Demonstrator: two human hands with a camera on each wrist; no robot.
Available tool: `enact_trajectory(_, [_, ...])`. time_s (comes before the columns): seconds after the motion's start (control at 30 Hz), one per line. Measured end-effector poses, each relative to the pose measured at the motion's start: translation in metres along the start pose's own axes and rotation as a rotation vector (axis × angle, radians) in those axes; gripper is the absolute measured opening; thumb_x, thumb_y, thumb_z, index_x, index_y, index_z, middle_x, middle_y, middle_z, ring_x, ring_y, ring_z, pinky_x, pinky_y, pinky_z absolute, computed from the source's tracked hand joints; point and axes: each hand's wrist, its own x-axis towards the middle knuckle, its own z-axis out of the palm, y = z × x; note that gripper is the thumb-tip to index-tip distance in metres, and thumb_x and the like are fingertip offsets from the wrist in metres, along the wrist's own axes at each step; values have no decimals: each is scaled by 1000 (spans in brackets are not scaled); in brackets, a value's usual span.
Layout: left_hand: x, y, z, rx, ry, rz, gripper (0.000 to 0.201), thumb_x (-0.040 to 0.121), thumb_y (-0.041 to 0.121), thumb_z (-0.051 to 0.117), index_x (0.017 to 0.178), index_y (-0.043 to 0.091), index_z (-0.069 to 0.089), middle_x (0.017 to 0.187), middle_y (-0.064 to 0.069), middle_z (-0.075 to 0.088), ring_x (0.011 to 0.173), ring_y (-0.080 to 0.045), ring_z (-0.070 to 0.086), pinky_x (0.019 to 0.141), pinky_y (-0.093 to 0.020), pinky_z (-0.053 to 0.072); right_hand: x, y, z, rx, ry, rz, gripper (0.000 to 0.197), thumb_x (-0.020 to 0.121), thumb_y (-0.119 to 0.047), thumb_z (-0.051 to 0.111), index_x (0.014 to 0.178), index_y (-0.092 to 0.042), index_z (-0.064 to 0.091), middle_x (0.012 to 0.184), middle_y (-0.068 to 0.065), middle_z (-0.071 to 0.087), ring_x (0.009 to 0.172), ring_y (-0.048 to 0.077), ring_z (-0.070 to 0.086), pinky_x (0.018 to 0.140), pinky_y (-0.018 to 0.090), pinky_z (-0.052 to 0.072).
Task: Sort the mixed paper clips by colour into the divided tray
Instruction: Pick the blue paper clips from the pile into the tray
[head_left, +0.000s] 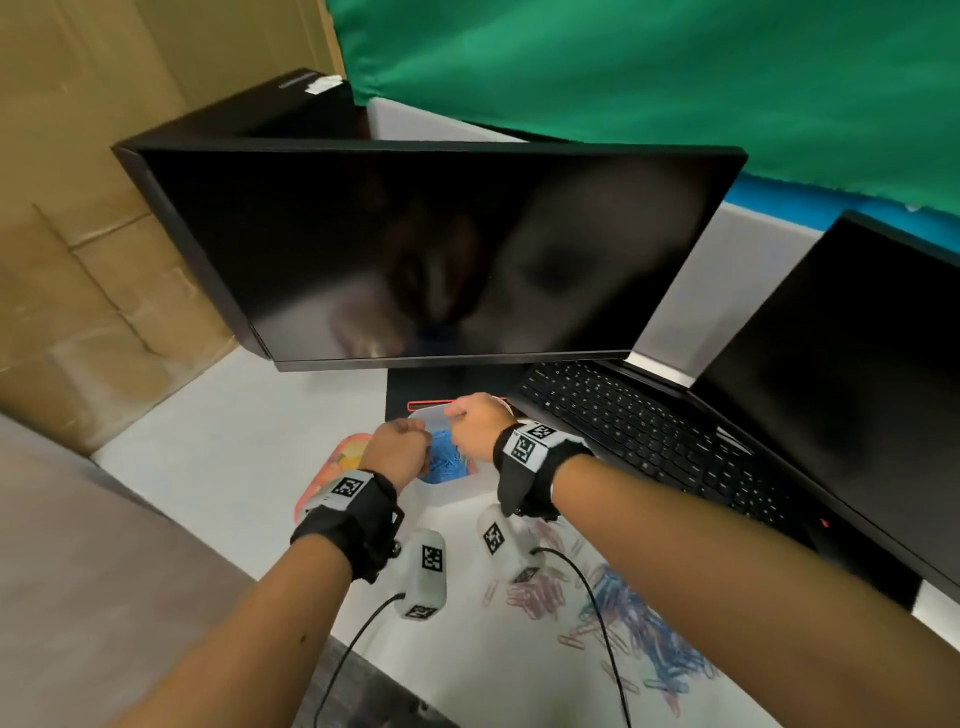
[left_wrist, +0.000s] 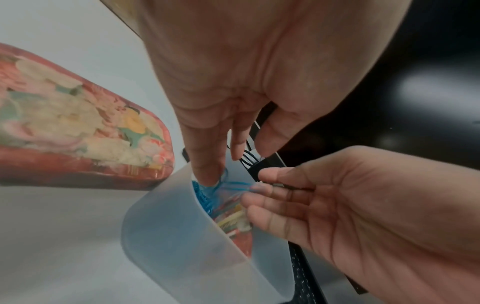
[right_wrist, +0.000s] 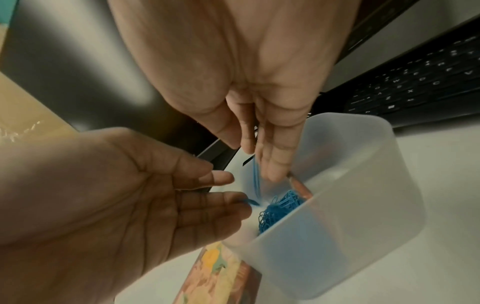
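A: Blue wire paper clips (right_wrist: 281, 205) are lying heaped in a frosted, round-cornered plastic tub (right_wrist: 363, 216), with more clips (head_left: 623, 618) scattered on the white desk (head_left: 218, 457).

B: Both hands are hovering over it; the left hand (left_wrist: 207, 72) and right hand (right_wrist: 233, 61) are each pinching blue clips (blurred). The head view is hiding the fingers.

A: A floral tin (left_wrist: 78, 123) is sitting just beside the tub.

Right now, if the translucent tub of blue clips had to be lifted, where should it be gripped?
Probably by the near wall of the translucent tub, pinched over the open rim from above: the walls are thin and upright, the blue clips sit low, and both hands crowd the far side.
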Motion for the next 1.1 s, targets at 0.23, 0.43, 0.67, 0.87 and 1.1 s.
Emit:
enact_trajectory(0.23, [-5,-5,22,264,-148,215,20,87,8,52,85,21,66,84,-8,71,79,-24,68,74,-34,56,-42,47,-36,391,54,34,23,94,0,44,103,-3,64,82,8,61,67,17,59,60,23,49])
enact_trajectory(0.43, [-29,-25,78,654,-425,483,22,78,10,57,67,28,63,71,10,67,65,-11,59,67,-17,47,-116,153,-61,310,213,205,16,90,-5,54,84,-14,67,77,1,65,67,14,60,63,25,53])
enact_trajectory(0.67, [-53,-62,142,963,-638,548,15,79,18,56,85,23,68,91,3,70,84,-17,65,77,-29,56,-194,230,-33,86,294,370,27,83,-6,53,62,-24,56,70,-7,63,68,6,57,60,7,41])
enact_trajectory(0.87, [-60,-82,166,1236,-703,641,25,89,35,52,92,13,63,97,-9,67,89,-29,63,79,-36,54,-211,247,-5,15,270,256,20,80,-7,56,74,-26,59,68,-9,58,66,15,54,62,26,47])
enact_trajectory(1.1, [-52,-87,164,1343,-668,688,42,86,45,56,118,17,54,116,-7,58,104,-29,59,87,-37,51,-200,246,6,-256,259,225,36,85,-46,58,116,-28,54,110,-6,54,97,18,55,75,25,43])
